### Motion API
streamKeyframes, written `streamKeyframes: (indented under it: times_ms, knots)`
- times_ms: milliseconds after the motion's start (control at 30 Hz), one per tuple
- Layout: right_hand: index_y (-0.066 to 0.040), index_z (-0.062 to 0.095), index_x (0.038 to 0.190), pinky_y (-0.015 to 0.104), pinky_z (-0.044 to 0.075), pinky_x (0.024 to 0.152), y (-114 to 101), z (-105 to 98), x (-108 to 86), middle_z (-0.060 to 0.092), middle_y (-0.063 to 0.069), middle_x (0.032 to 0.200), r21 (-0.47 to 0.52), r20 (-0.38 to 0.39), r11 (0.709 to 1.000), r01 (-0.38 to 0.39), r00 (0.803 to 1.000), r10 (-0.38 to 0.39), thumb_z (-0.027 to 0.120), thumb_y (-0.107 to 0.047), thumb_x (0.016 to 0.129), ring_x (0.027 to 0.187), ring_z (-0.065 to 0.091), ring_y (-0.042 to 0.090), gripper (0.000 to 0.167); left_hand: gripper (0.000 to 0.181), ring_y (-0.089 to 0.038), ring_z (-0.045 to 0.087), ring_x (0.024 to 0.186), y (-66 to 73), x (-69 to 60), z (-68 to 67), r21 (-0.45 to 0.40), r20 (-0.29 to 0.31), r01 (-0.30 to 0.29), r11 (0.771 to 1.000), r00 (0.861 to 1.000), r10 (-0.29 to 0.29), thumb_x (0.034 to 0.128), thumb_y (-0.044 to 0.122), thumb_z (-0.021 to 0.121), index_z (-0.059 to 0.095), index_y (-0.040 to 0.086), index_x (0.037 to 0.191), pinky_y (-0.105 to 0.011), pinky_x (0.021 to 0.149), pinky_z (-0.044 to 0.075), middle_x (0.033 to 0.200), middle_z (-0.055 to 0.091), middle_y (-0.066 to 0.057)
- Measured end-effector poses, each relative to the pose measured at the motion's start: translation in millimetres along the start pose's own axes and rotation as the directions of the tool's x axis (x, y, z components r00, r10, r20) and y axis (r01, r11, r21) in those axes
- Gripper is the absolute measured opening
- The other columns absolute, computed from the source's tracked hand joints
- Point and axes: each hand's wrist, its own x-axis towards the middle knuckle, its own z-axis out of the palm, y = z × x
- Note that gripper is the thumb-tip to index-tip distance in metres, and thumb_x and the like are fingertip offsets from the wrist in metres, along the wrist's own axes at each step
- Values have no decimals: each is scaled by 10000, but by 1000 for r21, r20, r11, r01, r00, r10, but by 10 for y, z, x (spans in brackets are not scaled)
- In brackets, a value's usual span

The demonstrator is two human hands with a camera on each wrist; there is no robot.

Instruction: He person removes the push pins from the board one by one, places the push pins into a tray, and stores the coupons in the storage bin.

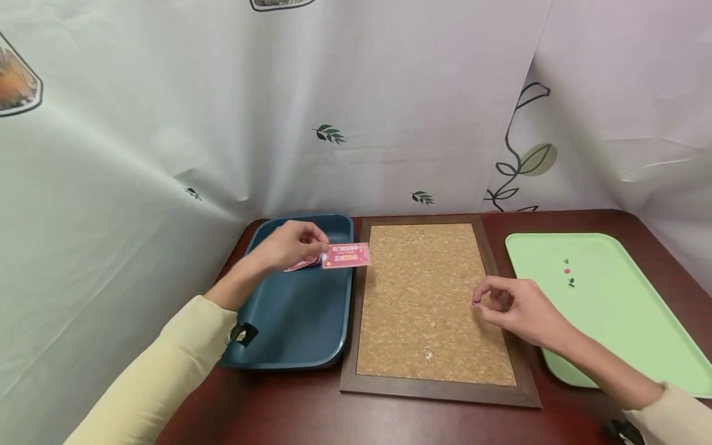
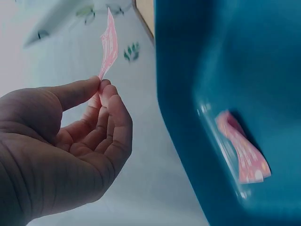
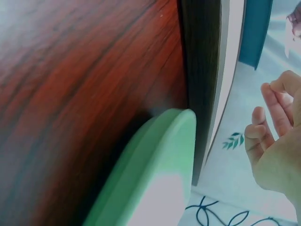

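In the head view my left hand (image 1: 293, 244) pinches a pink printed paper coupon (image 1: 346, 255) between thumb and fingertips. The coupon is held over the blue tray's (image 1: 349, 321) right rim and the cork board's left frame. Another pink coupon (image 2: 244, 150), bent, lies in the blue tray in the left wrist view. My right hand (image 1: 517, 307) is above the right side of the cork board (image 1: 423, 296), pinching a tiny purple push pin (image 1: 475, 303) mostly hidden by the fingertips. The right wrist view shows thumb and index finger meeting, with the pin not discernible there.
A light green tray (image 1: 606, 321) lies right of the board, with several tiny coloured pieces (image 1: 567, 271) on it. Two small whitish spots mark the cork near its top and bottom. A dark red table (image 1: 445, 426) supports everything; a pale printed curtain (image 1: 378, 93) hangs behind.
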Motion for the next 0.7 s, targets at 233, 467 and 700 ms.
streamKeyframes:
  times_ms: [233, 467, 700]
  knots:
    - [-194, 763, 975, 196, 424, 525, 79, -157, -77, 565, -138, 705, -28, -54, 999, -26, 998, 24, 821, 89, 822, 593, 515, 46, 326, 210, -328, 633, 1001, -333, 66, -215, -16, -49, 84, 996, 995, -84, 1069, 213, 666, 718, 32, 1162, -449, 906, 562, 1050, 687, -126]
    - [-193, 772, 969, 195, 430, 558, 186, -295, -190, 617, -105, 749, -25, -88, 994, -110, 990, 107, 821, 14, 887, 640, 553, 69, 228, 252, -332, 596, 1016, -605, 105, -324, -20, -49, 153, 988, 987, -154, 1092, 197, 626, 694, -19, 1203, -407, 861, 525, 1161, 668, -205]
    - [-184, 752, 978, 218, 398, 529, 320, -411, -302, 588, -54, 753, -17, -103, 980, -199, 975, 197, 838, 0, 883, 513, 555, 95, 225, 249, -314, 571, 965, -761, 155, -338, -20, -65, 194, 981, 979, -195, 1101, 162, 597, 683, -44, 1211, -467, 894, 519, 1116, 651, -205]
